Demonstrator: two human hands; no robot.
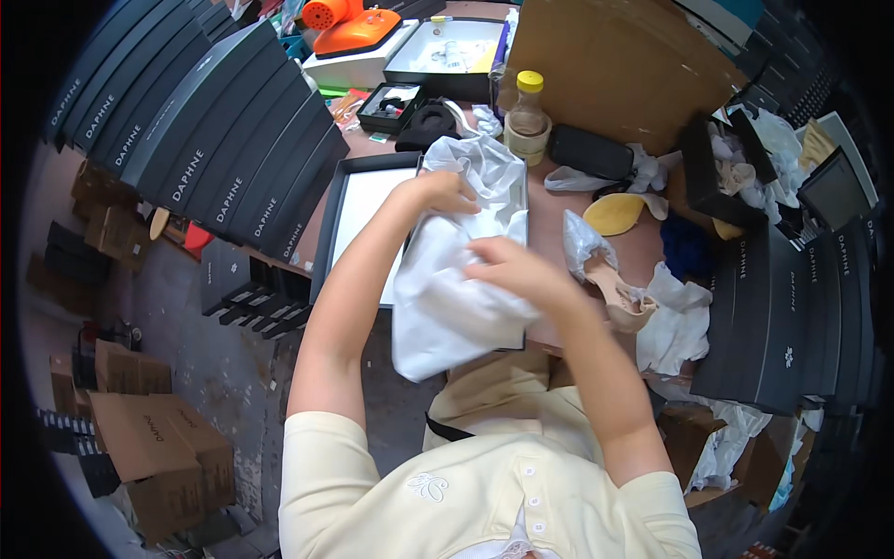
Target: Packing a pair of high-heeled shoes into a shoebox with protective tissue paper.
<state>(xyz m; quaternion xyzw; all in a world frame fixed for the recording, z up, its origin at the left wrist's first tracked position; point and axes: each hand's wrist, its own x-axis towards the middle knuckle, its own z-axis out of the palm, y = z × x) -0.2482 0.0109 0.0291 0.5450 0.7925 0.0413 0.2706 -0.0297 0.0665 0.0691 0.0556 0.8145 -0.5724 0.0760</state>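
A thin, crumpled white wrapping sheet (456, 307) hangs over an open black shoe box (323, 270) with a white inside. Its lower end drapes past the front edge of the table. My left hand (445, 193) is closed on the upper part of the wrapping, its fingertips partly hidden in the folds. Lower down, my right hand (517, 268) lies against the same wrapping, smeared by motion, so its grip does not show clearly. Just right of the box, a beige sandal (615, 293) rests on the table, one end wrapped in white.
Tall stacks of black shoe boxes (233, 140) rise at the left, with more boxes (773, 317) at the right. Behind the work stand a bottle with a yellow lid (528, 107), a black case (590, 153) and an orange tool (354, 33). A yellow pad (613, 214) lies near the sandal.
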